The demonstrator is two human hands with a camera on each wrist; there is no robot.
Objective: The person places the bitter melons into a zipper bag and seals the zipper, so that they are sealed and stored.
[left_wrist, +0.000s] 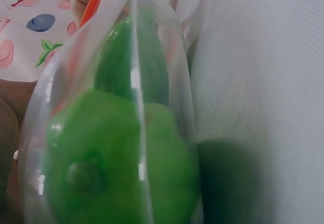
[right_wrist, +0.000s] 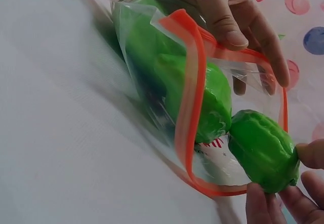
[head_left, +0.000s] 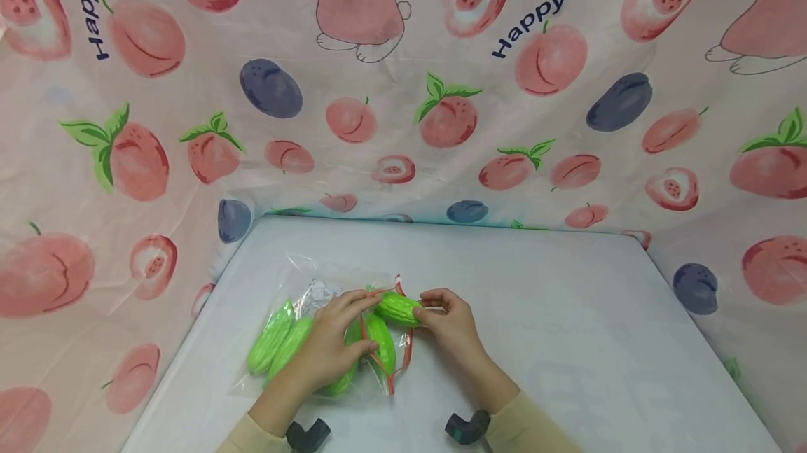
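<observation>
A clear zip bag [head_left: 296, 271] with an orange-red zip edge [right_wrist: 195, 92] lies on the table, its mouth facing right and parted. Several green, ridged bitter melons [head_left: 271, 341] are inside; one [right_wrist: 197, 97] lies close to the mouth. My left hand [head_left: 334, 337] rests over the bag near the mouth, its fingers fairly straight and its thumb spread apart against the zip edge. Between thumb and fingertips, my right hand [head_left: 450, 323] pinches the end of another bitter melon [head_left: 398, 308], whose far end is within the bag's mouth. The left wrist view shows bitter melons [left_wrist: 121, 158] through the plastic.
The white table [head_left: 567, 341] extends to the right of the bag. A fruit-patterned cloth [head_left: 391, 117] rises behind the table and along both sides. Dark curved pieces [head_left: 466, 428] sit near each wrist.
</observation>
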